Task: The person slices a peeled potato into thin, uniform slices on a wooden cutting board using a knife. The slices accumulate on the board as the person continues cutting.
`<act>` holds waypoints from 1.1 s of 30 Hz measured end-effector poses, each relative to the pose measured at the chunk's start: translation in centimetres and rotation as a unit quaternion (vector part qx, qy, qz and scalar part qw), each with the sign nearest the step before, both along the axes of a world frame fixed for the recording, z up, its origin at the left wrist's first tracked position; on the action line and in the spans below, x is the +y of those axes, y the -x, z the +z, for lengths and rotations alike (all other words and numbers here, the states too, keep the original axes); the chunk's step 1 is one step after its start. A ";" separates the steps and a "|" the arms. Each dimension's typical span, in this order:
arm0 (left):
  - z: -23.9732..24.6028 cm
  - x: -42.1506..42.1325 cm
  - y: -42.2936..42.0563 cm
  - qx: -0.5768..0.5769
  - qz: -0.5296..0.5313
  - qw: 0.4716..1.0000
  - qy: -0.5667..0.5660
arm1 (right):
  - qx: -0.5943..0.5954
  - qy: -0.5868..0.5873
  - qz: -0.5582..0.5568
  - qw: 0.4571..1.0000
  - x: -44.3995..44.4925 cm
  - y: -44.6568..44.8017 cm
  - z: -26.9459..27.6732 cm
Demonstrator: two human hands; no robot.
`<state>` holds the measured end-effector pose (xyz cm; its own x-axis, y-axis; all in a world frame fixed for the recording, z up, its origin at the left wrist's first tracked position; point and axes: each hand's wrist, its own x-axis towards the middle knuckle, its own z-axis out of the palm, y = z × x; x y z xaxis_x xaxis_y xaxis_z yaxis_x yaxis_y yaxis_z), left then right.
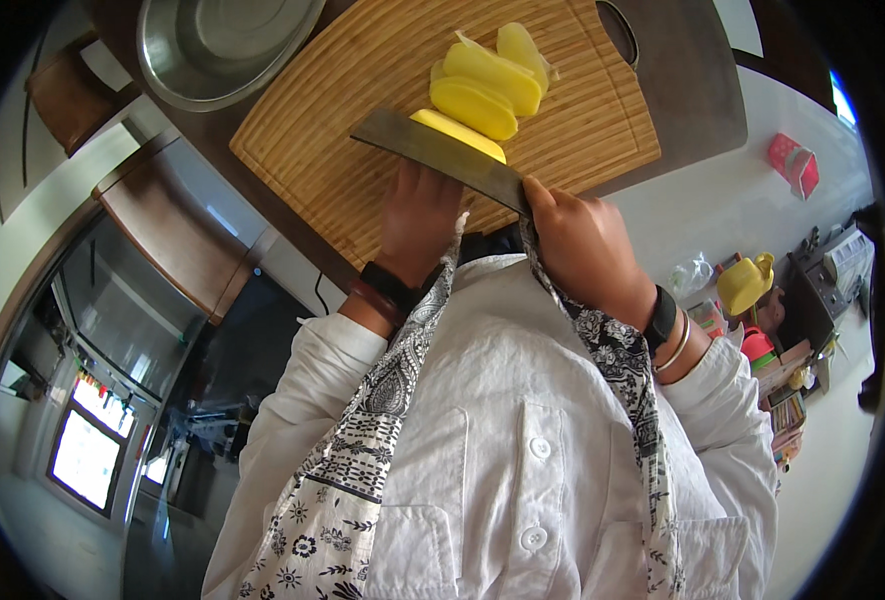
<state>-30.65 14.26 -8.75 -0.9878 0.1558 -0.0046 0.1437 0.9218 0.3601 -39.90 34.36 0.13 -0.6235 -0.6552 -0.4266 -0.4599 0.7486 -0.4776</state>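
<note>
My right hand (581,240) grips a kitchen knife with a broad, dark metal blade (442,157); its handle is hidden in the fist. The blade slants across a bamboo cutting board (322,127). Against the blade's far side lies a yellow piece of peeled potato (461,135), partly covered by the blade. Beyond it several overlapping oval potato slices (487,82) rest on the board. My left hand (421,214) is at the blade's near side, fingers together and pointing away from me. Its fingertips meet the blade's edge in view, and whether they hold any potato is hidden.
A stainless steel basin (225,52) stands left of the board on a brown table (701,97). The board's metal ring handle (626,34) is at upper right. Patterned scarf ends (390,390) hang close to both wrists. At far right are a yellow watering can (744,283) and books (786,420).
</note>
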 end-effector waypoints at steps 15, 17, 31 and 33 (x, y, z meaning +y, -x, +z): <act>0.2 -0.3 0.4 0.022 -0.004 1.000 -0.009 | -0.054 -0.075 0.011 0.996 0.2 0.3 0.7; 0.3 -0.2 0.5 0.019 0.001 1.000 0.004 | -0.058 -0.072 0.004 0.996 0.1 0.5 0.8; -0.3 0.1 0.3 0.040 0.020 0.999 0.022 | -0.041 -0.049 0.027 0.998 -1.4 1.7 0.5; -0.2 0.1 0.3 0.039 0.021 0.999 0.013 | -0.028 -0.038 0.030 0.998 -1.8 1.8 -0.1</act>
<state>-30.90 14.32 -8.92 -0.9911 0.1141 0.0686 0.1303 0.9365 0.3254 -41.68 32.57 0.07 -0.5568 -0.6556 -0.5101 -0.4795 0.7551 -0.4471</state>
